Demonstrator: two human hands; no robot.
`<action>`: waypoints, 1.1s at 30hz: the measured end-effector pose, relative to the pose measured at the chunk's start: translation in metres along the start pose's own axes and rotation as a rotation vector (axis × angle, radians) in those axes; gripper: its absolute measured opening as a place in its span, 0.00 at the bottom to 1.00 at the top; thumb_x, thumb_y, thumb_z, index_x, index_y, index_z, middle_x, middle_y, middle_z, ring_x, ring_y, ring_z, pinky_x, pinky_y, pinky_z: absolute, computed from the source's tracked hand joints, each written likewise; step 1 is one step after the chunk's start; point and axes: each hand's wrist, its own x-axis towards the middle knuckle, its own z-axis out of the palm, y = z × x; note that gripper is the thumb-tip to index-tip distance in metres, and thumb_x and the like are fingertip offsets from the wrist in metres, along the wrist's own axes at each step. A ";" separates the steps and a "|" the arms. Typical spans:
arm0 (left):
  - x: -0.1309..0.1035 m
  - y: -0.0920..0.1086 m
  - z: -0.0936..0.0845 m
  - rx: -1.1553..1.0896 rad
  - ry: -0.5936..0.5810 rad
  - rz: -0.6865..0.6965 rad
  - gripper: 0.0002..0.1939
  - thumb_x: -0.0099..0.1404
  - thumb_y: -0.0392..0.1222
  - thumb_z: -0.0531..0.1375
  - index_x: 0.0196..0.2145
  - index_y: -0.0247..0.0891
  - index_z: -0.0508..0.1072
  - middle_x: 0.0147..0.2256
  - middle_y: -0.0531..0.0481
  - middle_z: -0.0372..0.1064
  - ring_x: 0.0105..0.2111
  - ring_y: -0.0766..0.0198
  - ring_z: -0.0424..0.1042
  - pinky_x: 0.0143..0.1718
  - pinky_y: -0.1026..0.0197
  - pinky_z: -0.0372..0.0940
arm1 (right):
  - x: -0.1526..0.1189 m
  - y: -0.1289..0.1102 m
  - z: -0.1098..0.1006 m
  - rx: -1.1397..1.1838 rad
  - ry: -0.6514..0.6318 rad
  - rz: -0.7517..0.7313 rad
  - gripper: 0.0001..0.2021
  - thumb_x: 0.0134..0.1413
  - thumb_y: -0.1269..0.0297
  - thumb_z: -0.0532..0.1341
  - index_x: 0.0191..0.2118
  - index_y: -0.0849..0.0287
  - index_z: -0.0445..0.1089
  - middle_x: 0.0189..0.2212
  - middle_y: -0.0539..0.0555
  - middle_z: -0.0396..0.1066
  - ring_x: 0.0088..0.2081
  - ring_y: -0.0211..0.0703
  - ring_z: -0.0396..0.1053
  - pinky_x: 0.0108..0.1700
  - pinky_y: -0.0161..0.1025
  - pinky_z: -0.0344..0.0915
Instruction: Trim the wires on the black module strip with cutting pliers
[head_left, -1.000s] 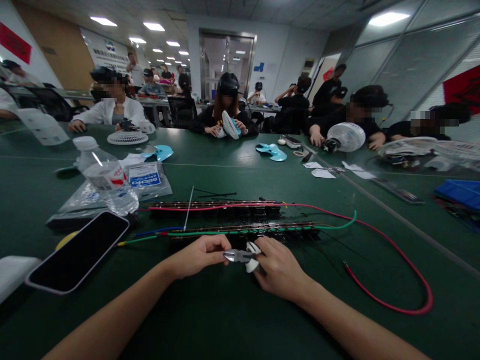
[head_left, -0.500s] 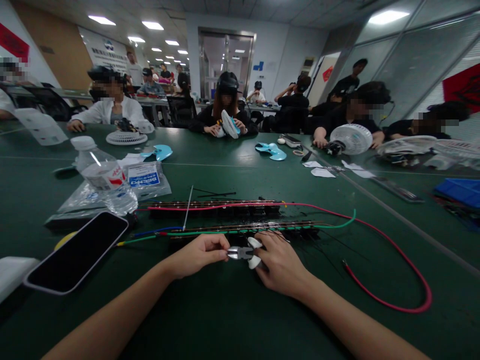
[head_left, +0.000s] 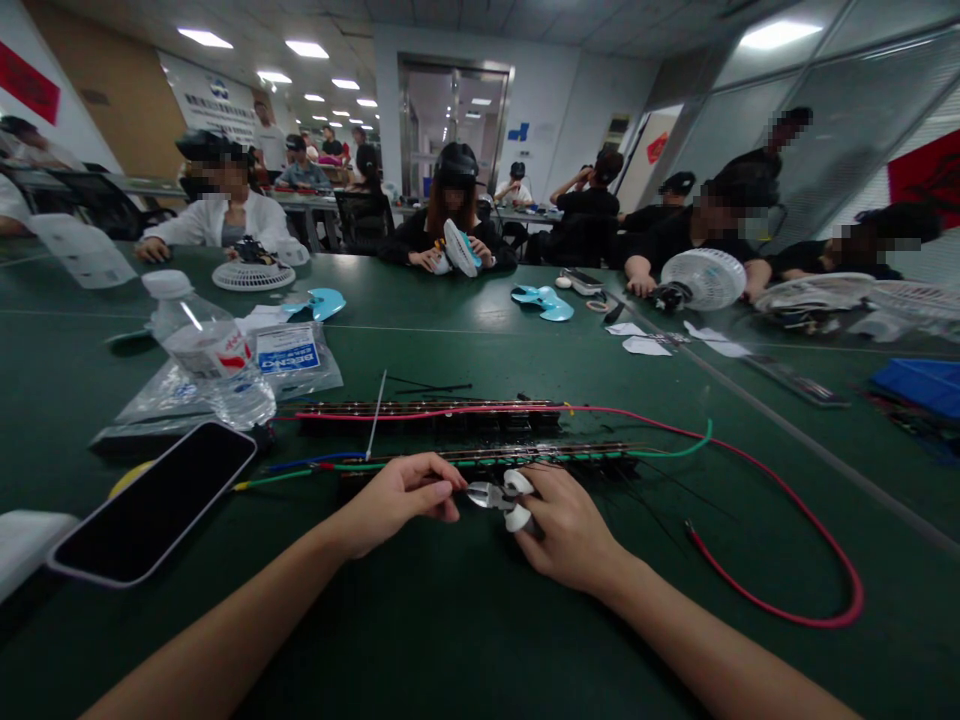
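My right hand (head_left: 566, 520) is closed around the white handles of a pair of cutting pliers (head_left: 491, 495), whose metal jaws point left. Just left of the jaw tips is my left hand (head_left: 409, 500), its thumb and fingers pinched together; anything between them is too small to make out. Beyond both hands lie two long dark strips, a near one (head_left: 607, 458) with a green wire (head_left: 690, 446) along it and a far one (head_left: 517, 418) with a red wire (head_left: 765, 465) that loops round at the right. A pale cable tie (head_left: 377, 415) sticks up from the near strip.
A phone (head_left: 157, 505) and a water bottle (head_left: 214, 350) stand at the left, beside a plastic bag (head_left: 319, 365). Blue fan blades (head_left: 544, 302) and a blue tray (head_left: 919, 385) lie farther off. Across the table several people sit with fan parts.
The pliers and my right hand have shifted slightly right, and the jaws have come away from my left fingertips. My left hand has turned and its fingers have moved a little.
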 end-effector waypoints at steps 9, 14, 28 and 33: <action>-0.016 0.024 -0.013 -0.196 -0.419 -0.428 0.14 0.66 0.49 0.58 0.34 0.34 0.74 0.31 0.45 0.76 0.26 0.63 0.77 0.18 0.70 0.62 | 0.000 0.001 -0.001 0.040 0.049 0.008 0.05 0.48 0.71 0.57 0.29 0.63 0.71 0.40 0.64 0.68 0.44 0.54 0.65 0.45 0.51 0.67; -0.023 0.005 -0.001 -0.071 -1.053 -0.862 0.20 0.60 0.56 0.62 0.42 0.39 0.78 0.31 0.46 0.78 0.27 0.54 0.78 0.23 0.56 0.71 | -0.001 0.000 0.000 0.043 0.031 0.036 0.05 0.47 0.71 0.58 0.30 0.62 0.71 0.42 0.64 0.68 0.45 0.54 0.65 0.47 0.52 0.66; -0.015 0.018 -0.011 -0.267 -0.389 -0.234 0.14 0.66 0.42 0.58 0.47 0.34 0.75 0.49 0.39 0.73 0.53 0.52 0.70 0.57 0.47 0.60 | 0.000 -0.001 -0.001 0.054 0.034 0.024 0.06 0.47 0.72 0.58 0.30 0.62 0.72 0.41 0.64 0.68 0.45 0.54 0.64 0.47 0.53 0.65; -0.021 0.016 -0.019 -0.083 -0.807 -0.527 0.16 0.63 0.48 0.61 0.43 0.35 0.77 0.40 0.43 0.77 0.33 0.57 0.77 0.45 0.54 0.68 | -0.001 0.000 0.000 0.053 0.028 0.028 0.05 0.48 0.71 0.58 0.31 0.62 0.72 0.42 0.64 0.68 0.45 0.54 0.65 0.47 0.53 0.66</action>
